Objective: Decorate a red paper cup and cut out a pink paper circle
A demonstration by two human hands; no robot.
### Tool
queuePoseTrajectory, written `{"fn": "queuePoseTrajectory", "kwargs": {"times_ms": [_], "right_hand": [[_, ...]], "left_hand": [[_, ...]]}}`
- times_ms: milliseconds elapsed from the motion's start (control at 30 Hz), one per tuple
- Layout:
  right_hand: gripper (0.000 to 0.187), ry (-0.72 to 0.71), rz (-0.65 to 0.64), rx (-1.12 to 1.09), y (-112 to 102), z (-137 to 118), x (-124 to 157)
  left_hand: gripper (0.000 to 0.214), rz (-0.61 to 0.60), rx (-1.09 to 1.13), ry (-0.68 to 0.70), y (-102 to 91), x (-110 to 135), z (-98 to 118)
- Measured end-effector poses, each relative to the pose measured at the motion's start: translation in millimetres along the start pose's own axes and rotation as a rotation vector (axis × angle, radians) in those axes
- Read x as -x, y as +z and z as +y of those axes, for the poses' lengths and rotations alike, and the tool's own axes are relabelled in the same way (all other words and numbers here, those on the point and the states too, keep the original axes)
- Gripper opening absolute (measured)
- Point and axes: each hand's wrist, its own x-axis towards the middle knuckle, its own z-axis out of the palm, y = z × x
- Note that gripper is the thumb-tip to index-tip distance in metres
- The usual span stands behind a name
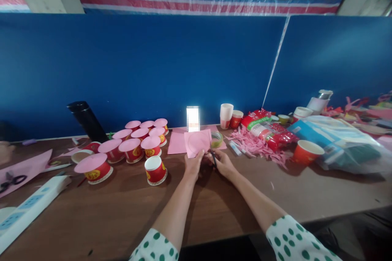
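A square piece of pink paper with a circle drawn on it is gripped at its lower edge by my left hand. My right hand is closed around dark-handled scissors, close to the paper's right side; their blades are hard to make out. Behind the held piece lies a larger pink sheet. A roll of clear tape rests on that sheet, just beyond my right hand. To the left stands a red paper cup with a white inside and no pink disc on top.
Several red cups topped with pink discs stand at left, near a black bottle and a white power strip. Rightward lie pink paper shreds, a red plastic package, an orange cup and a plastic bag. A blue partition stands behind.
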Motion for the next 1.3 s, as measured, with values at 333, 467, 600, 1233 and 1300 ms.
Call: {"fn": "queuePoseTrajectory", "kwargs": {"times_ms": [333, 467, 600, 1233, 1300], "right_hand": [[0.040, 0.019, 0.019, -0.002, 0.9, -2.7, 0.9], [0.040, 0.019, 0.026, 0.007, -0.1, 0.0, 0.3], [0.039, 0.033, 0.025, 0.019, -0.2, 0.4, -0.4], [0.038, 0.063, 0.045, 0.047, 0.7, -1.9, 0.1], [0.037, 0.066, 0.048, 0.044, 1.5, -3.5, 0.3]], "left_hand": [[0.032, 0.007, 0.022, -0.018, 1.3, 1.5, 2.2], [0.032, 0.022, 0.019, -0.012, 1.5, 2.3, 3.1], [0.031, 0.028, 0.027, -0.018, 2.4, 2.9, 4.8], [0.025, 0.032, 0.027, -0.023, 3.6, 3.9, 7.4], [0.025, 0.034, 0.021, -0.024, 3.6, 3.8, 7.1]]}}
